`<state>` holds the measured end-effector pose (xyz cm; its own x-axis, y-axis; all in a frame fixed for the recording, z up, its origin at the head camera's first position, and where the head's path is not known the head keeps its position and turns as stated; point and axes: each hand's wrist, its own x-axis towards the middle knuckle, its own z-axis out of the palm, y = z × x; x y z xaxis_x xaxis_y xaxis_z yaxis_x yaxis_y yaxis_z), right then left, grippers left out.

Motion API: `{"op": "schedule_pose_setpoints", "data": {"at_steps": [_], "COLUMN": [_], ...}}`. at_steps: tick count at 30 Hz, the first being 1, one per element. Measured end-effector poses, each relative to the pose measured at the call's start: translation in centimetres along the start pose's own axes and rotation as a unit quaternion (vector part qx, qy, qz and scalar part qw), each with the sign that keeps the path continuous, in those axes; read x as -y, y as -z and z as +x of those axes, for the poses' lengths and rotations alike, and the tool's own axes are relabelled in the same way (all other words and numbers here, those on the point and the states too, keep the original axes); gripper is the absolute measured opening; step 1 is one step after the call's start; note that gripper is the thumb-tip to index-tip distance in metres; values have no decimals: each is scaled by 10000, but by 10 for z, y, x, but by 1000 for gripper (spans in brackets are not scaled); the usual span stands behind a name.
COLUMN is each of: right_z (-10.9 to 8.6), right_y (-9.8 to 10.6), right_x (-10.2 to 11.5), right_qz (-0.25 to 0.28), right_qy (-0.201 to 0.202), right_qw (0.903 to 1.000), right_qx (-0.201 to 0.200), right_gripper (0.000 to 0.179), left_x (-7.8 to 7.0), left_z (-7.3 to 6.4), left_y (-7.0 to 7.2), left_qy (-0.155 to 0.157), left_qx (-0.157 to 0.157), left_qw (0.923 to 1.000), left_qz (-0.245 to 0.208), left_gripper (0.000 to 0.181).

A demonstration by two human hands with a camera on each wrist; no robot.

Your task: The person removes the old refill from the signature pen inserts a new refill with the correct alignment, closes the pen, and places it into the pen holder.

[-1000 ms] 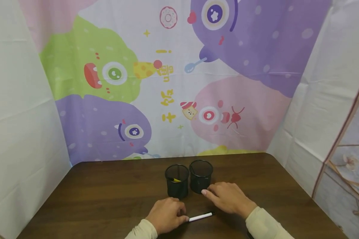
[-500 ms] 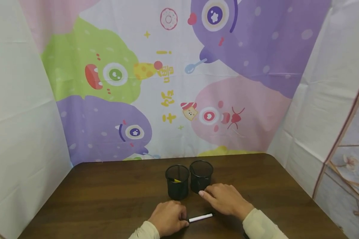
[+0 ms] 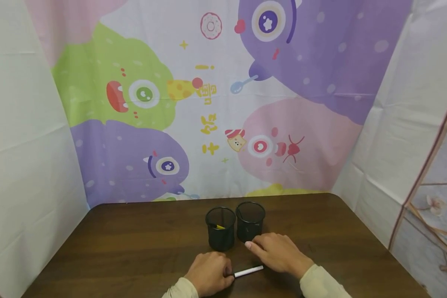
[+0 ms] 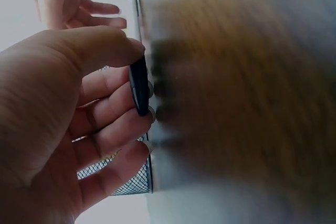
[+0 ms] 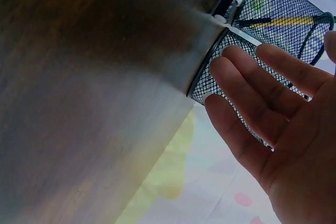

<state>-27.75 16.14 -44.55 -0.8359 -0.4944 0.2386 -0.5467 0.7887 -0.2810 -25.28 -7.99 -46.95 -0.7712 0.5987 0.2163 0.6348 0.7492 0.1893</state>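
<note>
My left hand (image 3: 210, 274) pinches the black cap end of a white marker (image 3: 248, 271) lying low over the table. In the left wrist view its thumb presses the black end (image 4: 138, 85) against the fingers. My right hand (image 3: 282, 253) holds nothing; its fingers are relaxed and slightly bent in the right wrist view. It hovers beside the marker's far end, just in front of the right black mesh pen cup (image 3: 250, 225). Left of that cup stands another mesh pen cup (image 3: 221, 234) with a yellow-and-black pen (image 5: 286, 20) inside.
Both cups stand on the dark brown wooden table (image 3: 141, 240), close together. A cartoon-printed cloth (image 3: 208, 174) hangs behind the table's far edge. White sheets flank it, the left sheet (image 3: 26, 165) and the right sheet (image 3: 383, 153).
My right hand has shifted slightly left and nearer to me. The left hand keeps its pinch on the marker, which stays in nearly the same place. The head view tilts very slightly.
</note>
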Motion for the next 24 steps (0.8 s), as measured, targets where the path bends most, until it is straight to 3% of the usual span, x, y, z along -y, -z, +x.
{"op": "schedule_pose_setpoints", "data": {"at_steps": [8,24], "right_z": [-1,-3], "right_y": [2,1], "right_x": [-2,-8], "right_qz": [76,164], "right_qy": [-23,-171], "right_qw": [10000,9997], "right_qx": [56,9], "right_gripper": [50,52], "left_x": [1,2], "left_z": [4,9], "left_y": [-3,-6], "left_qy": [-34,217], "left_qx": [-462,-1077], "left_qw": [9989,9923], "left_qz": [14,-566], "left_gripper": [13,13]}}
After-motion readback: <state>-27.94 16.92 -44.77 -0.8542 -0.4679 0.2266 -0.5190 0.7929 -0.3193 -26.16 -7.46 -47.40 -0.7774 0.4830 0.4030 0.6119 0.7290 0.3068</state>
